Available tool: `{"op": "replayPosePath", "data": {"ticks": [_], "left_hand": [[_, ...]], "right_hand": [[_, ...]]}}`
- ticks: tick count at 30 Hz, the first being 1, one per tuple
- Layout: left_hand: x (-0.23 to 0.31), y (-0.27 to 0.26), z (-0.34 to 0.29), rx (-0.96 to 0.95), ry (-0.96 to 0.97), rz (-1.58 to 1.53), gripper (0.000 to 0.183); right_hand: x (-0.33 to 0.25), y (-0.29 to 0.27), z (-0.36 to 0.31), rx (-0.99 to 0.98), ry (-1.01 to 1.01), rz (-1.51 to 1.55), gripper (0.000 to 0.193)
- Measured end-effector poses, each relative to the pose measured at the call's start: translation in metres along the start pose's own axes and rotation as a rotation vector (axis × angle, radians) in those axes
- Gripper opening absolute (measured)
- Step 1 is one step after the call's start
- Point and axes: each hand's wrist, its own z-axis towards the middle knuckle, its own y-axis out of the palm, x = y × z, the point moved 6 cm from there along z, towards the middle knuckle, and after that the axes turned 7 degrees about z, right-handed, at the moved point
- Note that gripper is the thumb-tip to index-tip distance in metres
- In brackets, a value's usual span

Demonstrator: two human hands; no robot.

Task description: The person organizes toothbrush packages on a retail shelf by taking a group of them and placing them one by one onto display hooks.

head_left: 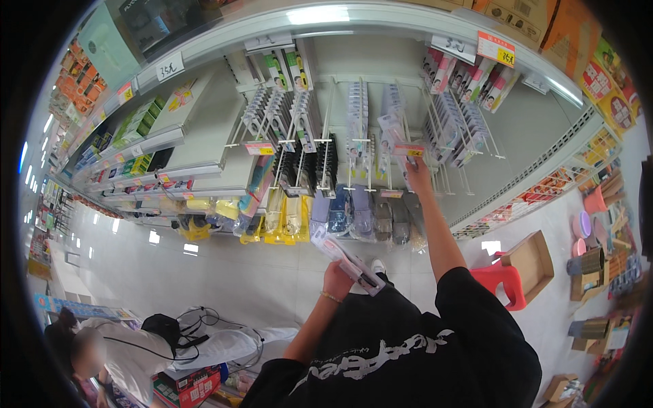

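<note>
My left hand [336, 280] is closed round a long, slim blister pack [350, 262] with a pink-and-white card, held in front of my body. A dark, long-handled item shows through its lower end; its exact kind is too small to tell. My right hand [417, 178] reaches up to the display hooks, fingers bent together just under a red-and-yellow price tag [409, 150]. What those fingers pinch is partly hidden. Right beside them, a pale carded pack [390, 129] hangs tilted on a hook. Rows of similar clear packs [357, 112] hang to its left.
Black-handled packs [326, 166] and bagged slippers [360, 214] hang lower down. Shelves with boxes [139, 126] run along the left. A red stool [502, 282] and an open cardboard box [534, 265] stand right. Another person in white [129, 347] is at lower left.
</note>
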Motion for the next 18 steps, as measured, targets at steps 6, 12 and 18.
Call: {"op": "replayPosePath", "data": {"ticks": [6,12,18], "left_hand": [[0.003,-0.003,-0.002,0.122,-0.003,0.042,0.039],[0.003,0.011,0.010,0.158,0.023,0.156,0.029],[0.005,0.019,0.030,0.100,0.054,0.143,0.026]], "right_hand": [[0.008,0.009,-0.005,-0.069,0.282,0.154,0.033],[0.022,0.009,-0.002,0.019,0.043,0.317,0.029],[0.019,0.018,0.013,0.028,0.091,0.360,0.020]]}}
